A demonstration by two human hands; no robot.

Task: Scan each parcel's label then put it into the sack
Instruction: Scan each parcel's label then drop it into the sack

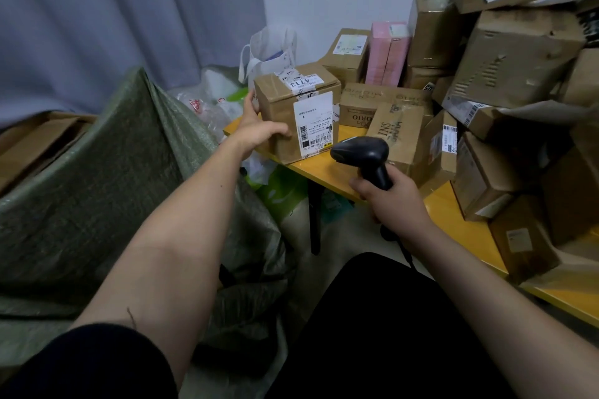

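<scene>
We see the green sack (97, 172) slumped at our left, mouth not visible, contents can't tell. Yellow table (453, 223) still carries a big heap of parcels (505, 74) on our right, so most of the job looks left to do. Current box (291, 113) sits at the table's left corner, label (313, 121) facing us, not yet in the sack. Left hand (259, 129) grips the box's left side: thumb on the front face, fingers wrapped around the far-left edge. Right hand (389, 201) is curled tight around the scanner (363, 155) handle, its head just beside the label's lower right, aimed at it. Scan step in hand, we judge.
</scene>
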